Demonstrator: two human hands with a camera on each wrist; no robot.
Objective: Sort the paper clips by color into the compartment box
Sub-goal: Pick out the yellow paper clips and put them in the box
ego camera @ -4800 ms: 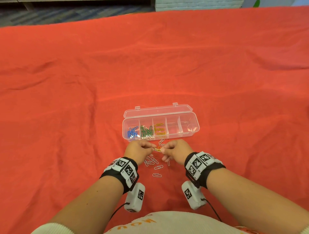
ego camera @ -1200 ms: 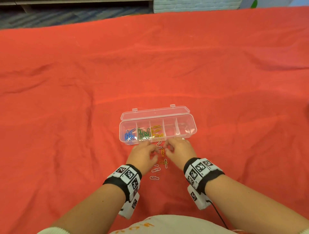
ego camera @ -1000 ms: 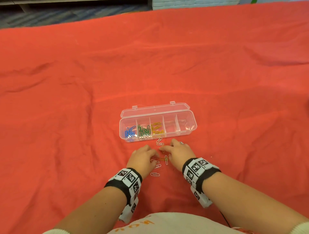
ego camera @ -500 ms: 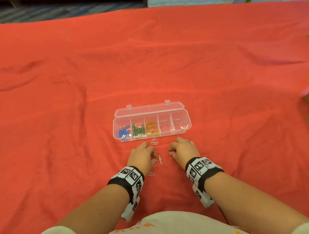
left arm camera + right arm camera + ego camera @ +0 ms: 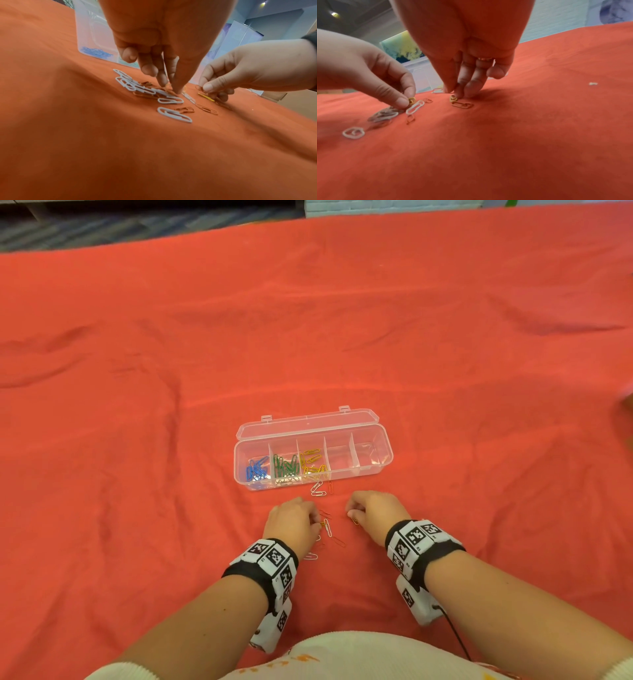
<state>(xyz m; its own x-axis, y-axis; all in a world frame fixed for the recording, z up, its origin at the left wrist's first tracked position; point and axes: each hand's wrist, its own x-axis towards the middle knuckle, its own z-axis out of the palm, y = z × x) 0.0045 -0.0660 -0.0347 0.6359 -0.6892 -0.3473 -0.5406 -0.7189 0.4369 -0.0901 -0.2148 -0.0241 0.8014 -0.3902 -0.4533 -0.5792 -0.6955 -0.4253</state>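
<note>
A clear compartment box (image 5: 371, 465) lies open on the red cloth, with blue (image 5: 256, 469), green (image 5: 285, 465) and yellow clips (image 5: 312, 463) in its three left compartments; the two right ones look empty. White and red loose clips (image 5: 328, 528) lie scattered just in front of it. My left hand (image 5: 318, 522) pinches a yellow clip (image 5: 411, 100) at the edge of the pile. My right hand (image 5: 351, 513), a little to the right, pinches another yellow clip (image 5: 453, 98) against the cloth, seen also as a yellow clip (image 5: 205, 96) under its thumb.
The red cloth (image 5: 445, 371) is wrinkled and covers the whole surface. Two white clips (image 5: 317, 488) lie right against the box's front wall. A single white clip (image 5: 311, 556) lies nearest my body. A red clip (image 5: 462, 105) sits just below my right fingertips.
Both hands have drawn back from the box's front wall and moved apart, each now pinching a yellow clip down on the cloth. The box has not moved.
</note>
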